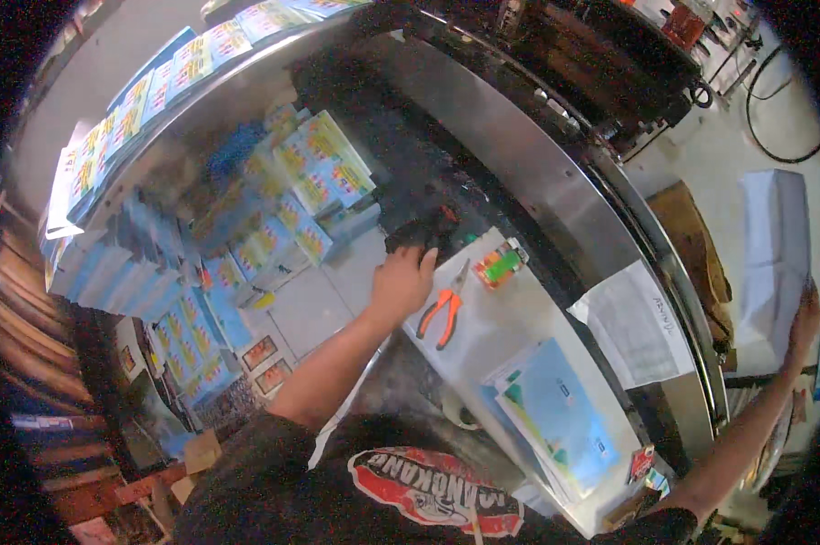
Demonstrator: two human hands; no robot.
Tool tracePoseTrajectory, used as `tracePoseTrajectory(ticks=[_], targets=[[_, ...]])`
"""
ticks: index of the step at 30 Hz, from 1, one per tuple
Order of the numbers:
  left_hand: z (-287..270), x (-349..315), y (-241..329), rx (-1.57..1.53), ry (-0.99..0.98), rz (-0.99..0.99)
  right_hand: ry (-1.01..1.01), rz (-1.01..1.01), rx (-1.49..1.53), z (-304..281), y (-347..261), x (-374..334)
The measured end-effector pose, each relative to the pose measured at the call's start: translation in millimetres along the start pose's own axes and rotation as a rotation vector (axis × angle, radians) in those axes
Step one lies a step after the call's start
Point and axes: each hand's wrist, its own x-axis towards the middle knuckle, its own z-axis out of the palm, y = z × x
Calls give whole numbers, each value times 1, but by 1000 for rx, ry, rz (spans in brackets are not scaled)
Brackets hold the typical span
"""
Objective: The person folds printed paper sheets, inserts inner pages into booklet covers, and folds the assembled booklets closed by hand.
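Sheets (560, 418) with a blue printed face lie in a flat pile toward the near right end of the narrow white surface (482, 338). Beyond them, by the surface's far left corner, rest orange-and-black-handled pliers (445, 309), handles toward the wearer, nose pointing away and slightly right. The right hand (805, 318), well apart from that surface, is at the right edge of a pale, bluish-white block (773, 259); whether its fingers grip or merely touch, I cannot tell. The block's long axis runs roughly away from the wearer, most of it reaching beyond the hand, and the right hand is clearly the nearer one. Just past the surface's far left corner, the left hand (405, 280) bends its fingers over a dark object (421, 232) too murky to identify; how firmly it holds cannot be judged. At the far right corner sits a small orange box (491, 276) with a green item (501, 265) on it. Farther off, to the left, stand stacks of printed cards (326, 163).
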Motion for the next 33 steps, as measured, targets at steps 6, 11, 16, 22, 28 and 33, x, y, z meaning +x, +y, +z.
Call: tracePoseTrajectory(ticks=[6, 11, 16, 22, 28, 33], targets=[[-1, 0, -5, -54, 18, -19, 22, -240, -34, 93, -136, -92], [-4, -2, 1, -63, -35, -37, -241, -502, 62, 142, -163, -238], [-1, -8, 6, -94, 3, -30, -692, -345, 172, 28, -221, -383], [-7, -2, 5, -40, -79, -66, -807, -426, 101, 12, -200, -437], [1, 0, 2, 8, -47, -58, -887, -236, 317, -9, -191, -382], [-1, -2, 7, 1, -83, -27, -958, -282, 198, -27, -200, -355]])
